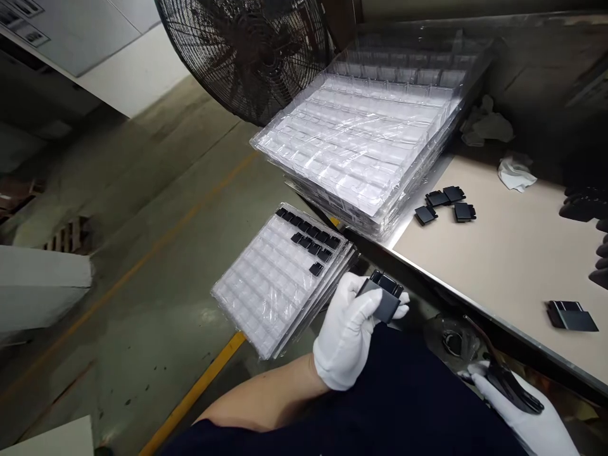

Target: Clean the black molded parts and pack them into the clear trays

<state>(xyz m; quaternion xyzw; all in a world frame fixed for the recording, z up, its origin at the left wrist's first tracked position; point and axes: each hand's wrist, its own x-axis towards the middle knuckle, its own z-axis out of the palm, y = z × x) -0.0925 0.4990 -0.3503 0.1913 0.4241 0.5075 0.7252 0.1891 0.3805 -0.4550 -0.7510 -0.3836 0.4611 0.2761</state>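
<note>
My left hand (346,335), in a white glove, is closed on a small black plastic part (381,305) with a flat face and slotted top, held in front of my body. At lower right my right hand (527,405), also gloved, is closed on a black-handled tool (515,387) with a thin shaft; its exact kind I cannot make out. Left of my left hand, a clear compartment tray (256,288) on a low stack has similar black parts in its upper-right rows. Another such part (571,316) lies on the tabletop above my right hand.
A tall stack of clear trays (361,139) stands at the table's far left, near a large fan (256,57). Several black parts (444,197) and white crumpled cloths (515,172) lie on the beige table (489,266). More dark parts (584,206) sit at its right edge.
</note>
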